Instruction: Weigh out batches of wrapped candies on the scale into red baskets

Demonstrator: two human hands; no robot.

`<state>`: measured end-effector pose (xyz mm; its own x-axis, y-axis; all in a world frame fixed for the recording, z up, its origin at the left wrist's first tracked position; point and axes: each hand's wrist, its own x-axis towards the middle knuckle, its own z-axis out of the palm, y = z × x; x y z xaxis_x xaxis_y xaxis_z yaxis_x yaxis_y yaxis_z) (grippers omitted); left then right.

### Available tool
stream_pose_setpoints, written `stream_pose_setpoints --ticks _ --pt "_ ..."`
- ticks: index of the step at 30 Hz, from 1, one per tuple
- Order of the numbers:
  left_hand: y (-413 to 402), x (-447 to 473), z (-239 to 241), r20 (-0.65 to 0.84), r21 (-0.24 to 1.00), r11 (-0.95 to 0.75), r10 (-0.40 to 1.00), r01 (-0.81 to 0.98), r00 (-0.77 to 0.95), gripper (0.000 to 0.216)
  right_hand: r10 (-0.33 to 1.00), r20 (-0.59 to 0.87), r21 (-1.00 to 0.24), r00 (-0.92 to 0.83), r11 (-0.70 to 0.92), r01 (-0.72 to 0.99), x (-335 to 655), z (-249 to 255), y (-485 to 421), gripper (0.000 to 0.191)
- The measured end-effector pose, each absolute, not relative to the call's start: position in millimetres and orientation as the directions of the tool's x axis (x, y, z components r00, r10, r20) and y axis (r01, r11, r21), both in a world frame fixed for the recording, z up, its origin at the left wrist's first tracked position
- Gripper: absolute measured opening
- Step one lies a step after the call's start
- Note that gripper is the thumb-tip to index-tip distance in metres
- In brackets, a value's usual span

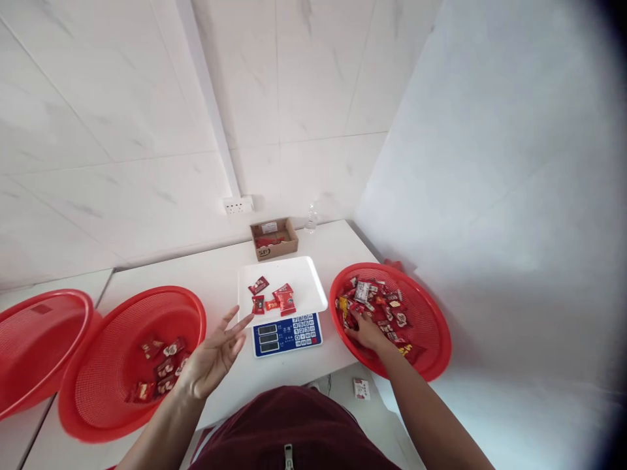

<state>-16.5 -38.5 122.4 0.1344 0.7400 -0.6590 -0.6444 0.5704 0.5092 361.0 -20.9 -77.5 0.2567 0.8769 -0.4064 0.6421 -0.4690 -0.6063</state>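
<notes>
My left hand is held palm up with its fingers spread and nothing in it, at the front left corner of the scale's white tray. On that tray lie several small red wrapped snack packets. Below the tray shows the blue keypad panel of the digital scale. My right hand reaches into the right red plastic basket. Its thumb and fingers are apart, touching a heap of mixed snack packets, mostly red with some white and yellow; the fingertips are partly hidden.
Left of the scale stands another red basket with several red packets inside. A further red basket is at the far left. Behind the tray are a cardboard box with red packets and a clear bottle by the wall.
</notes>
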Motion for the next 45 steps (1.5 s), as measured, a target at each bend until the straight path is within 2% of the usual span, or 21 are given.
stream_pose_setpoints --ticks 2,5,7,10,13,14,16,17,19,21,23,26,29,31,34,38,45 --pt "-42.7 -6.9 118.2 -0.587 0.553 0.580 0.781 -0.599 0.214 0.038 0.921 -0.302 -0.682 0.246 -0.389 0.619 364.1 -76.8 -23.7 0.051" --pt "-45.5 6.5 111.9 -0.452 0.651 0.517 0.852 -0.556 0.264 0.013 0.945 -0.209 -0.721 0.250 -0.322 0.613 373.5 -79.8 -26.3 0.025" --pt "-46.8 14.5 109.4 -0.389 0.732 0.459 0.888 -0.504 0.244 0.028 0.945 -0.177 -0.728 0.276 -0.314 0.609 384.5 -81.4 -26.1 0.018" --pt "-51.8 27.3 107.2 -0.363 0.848 0.414 0.909 -0.331 0.205 0.023 0.925 -0.111 -0.734 0.364 -0.323 0.597 407.9 -80.2 -23.8 0.018" --pt "-59.6 42.0 98.8 -0.372 0.925 0.380 0.916 -0.023 0.150 0.069 0.889 -0.050 -0.732 0.454 -0.342 0.590 433.1 -75.2 -19.0 0.023" --pt "-62.3 46.9 93.1 -0.353 0.934 0.342 0.926 0.099 0.135 0.079 0.881 -0.030 -0.731 0.473 -0.342 0.591 439.4 -73.6 -16.5 0.026" --pt "-67.6 55.9 77.9 -0.269 0.905 0.205 0.955 0.374 0.128 0.083 0.883 -0.023 -0.730 0.469 -0.336 0.596 445.6 -71.7 -10.3 0.031" --pt "-70.4 59.9 69.1 -0.210 0.850 0.111 0.968 0.515 0.138 0.079 0.900 -0.041 -0.731 0.434 -0.323 0.601 444.7 -71.8 -7.0 0.035" --pt "-76.4 67.0 51.7 -0.103 0.665 -0.076 0.976 0.743 0.192 0.069 0.952 -0.087 -0.735 0.294 -0.260 0.626 434.7 -74.3 -1.4 0.043" --pt "-83.2 73.3 37.7 -0.062 0.486 -0.197 0.964 0.851 0.259 0.066 0.988 -0.132 -0.713 0.086 -0.155 0.684 417.2 -79.0 1.3 0.052" --pt "-90.3 78.6 28.7 -0.071 0.393 -0.251 0.951 0.885 0.301 0.069 0.966 -0.242 -0.621 -0.092 -0.082 0.779 398.4 -84.4 0.7 0.065" --pt "-99.8 83.7 22.7 -0.107 0.341 -0.252 0.947 0.906 0.304 0.071 0.891 -0.430 -0.423 -0.148 -0.054 0.905 381.3 -90.2 -3.2 0.080" --pt "-106.5 84.8 21.0 -0.141 0.314 -0.232 0.948 0.921 0.287 0.071 0.905 -0.402 -0.345 -0.137 -0.011 0.938 383.8 -92.0 -5.2 0.074" --pt "-108.8 84.4 21.0 -0.164 0.309 -0.218 0.947 0.926 0.278 0.070 0.945 -0.295 -0.370 -0.138 0.020 0.929 393.7 -92.4 -4.3 0.065" --pt "-108.7 84.8 21.8 -0.184 0.314 -0.210 0.943 0.926 0.276 0.067 0.988 -0.145 -0.498 -0.054 -0.026 0.867 414.9 -95.2 -1.0 0.051" --pt "-105.6 86.9 22.4 -0.194 0.335 -0.212 0.938 0.918 0.288 0.069 0.978 -0.133 -0.607 0.163 -0.211 0.767 447.6 -100.5 -0.9 0.029" --pt "-104.8 85.5 24.5 -0.249 0.358 -0.206 0.919 0.911 0.306 0.068 0.916 -0.112 -0.659 0.386 -0.359 0.661 473.5 -93.8 -14.3 0.026"
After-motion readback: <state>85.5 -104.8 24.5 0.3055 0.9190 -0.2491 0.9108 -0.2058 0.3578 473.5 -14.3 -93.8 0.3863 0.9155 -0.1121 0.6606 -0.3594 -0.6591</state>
